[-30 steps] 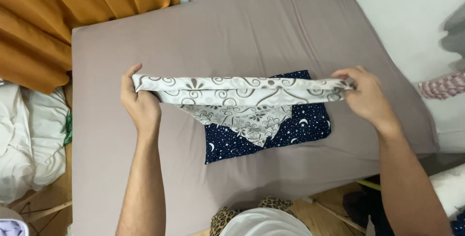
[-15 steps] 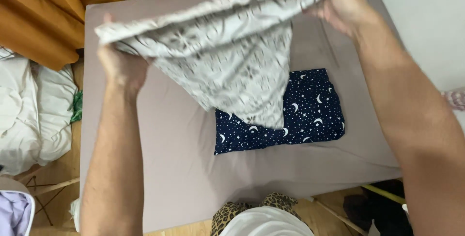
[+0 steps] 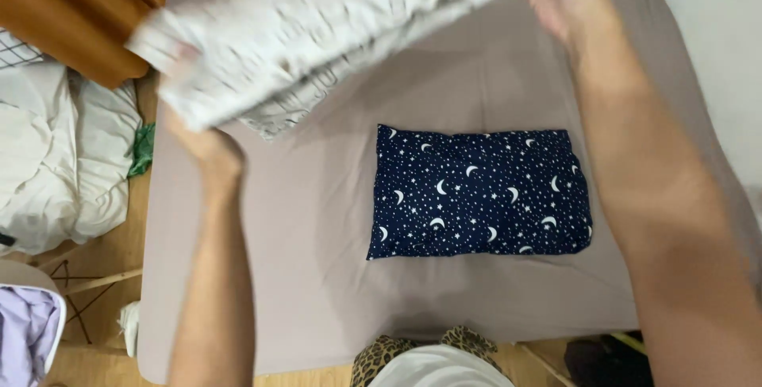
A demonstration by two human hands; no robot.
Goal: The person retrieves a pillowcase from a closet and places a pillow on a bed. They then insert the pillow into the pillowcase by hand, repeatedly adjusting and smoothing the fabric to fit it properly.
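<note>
Above the grey mattress, both hands' grip clenched on patterned white cloth, navy star-print fold lying clear below

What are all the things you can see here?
patterned cloth: one, white-grey, lifted above the bed, blurred
folded cloth: one, navy with moons and stars, flat mid-bed
bed sheet: one, greyish mauve, covers the bed
curtain: one, orange, top left
bundled bedding: white, on the floor at left
lilac cloth: one, in a white basket, bottom left
left hand: one, grips the patterned cloth's left end
right hand: one, grips its right end
</note>
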